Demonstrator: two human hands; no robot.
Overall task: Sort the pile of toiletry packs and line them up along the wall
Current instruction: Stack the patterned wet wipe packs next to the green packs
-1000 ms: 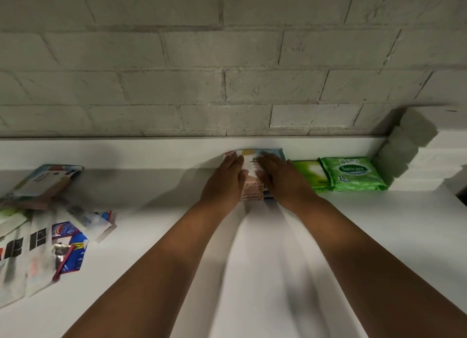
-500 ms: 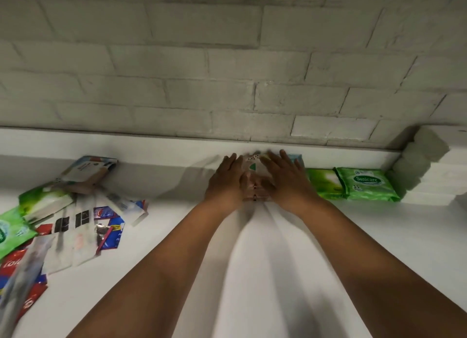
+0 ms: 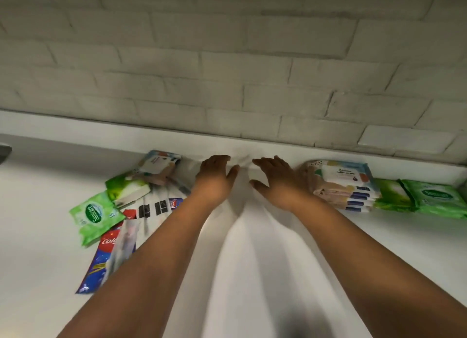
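A stack of white and peach packs with blue edges [image 3: 345, 186] stands against the wall ledge, right of my hands. Two green Sanicare wipe packs [image 3: 434, 198] lie beside it further right. My left hand [image 3: 214, 179] and my right hand [image 3: 276, 183] hover over bare counter between the stack and the pile, fingers straight, holding nothing. The unsorted pile lies to the left: a green Sanicare pack [image 3: 94, 215], another green pack [image 3: 126, 187], a red and blue Colgate pack [image 3: 106, 259], a white pack with black squares [image 3: 154, 208] and a pale pack [image 3: 160, 160] by the wall.
A grey brick wall [image 3: 227, 72] rises behind a low white ledge [image 3: 75, 130]. The white counter [image 3: 252, 274] stretches toward me between my forearms. A grey object [image 3: 3, 152] shows at the far left edge.
Both hands have let go of the pale packs stacked at the wall and shifted left, away from them. My view has swung left, so the unsorted pile is nearer the middle.
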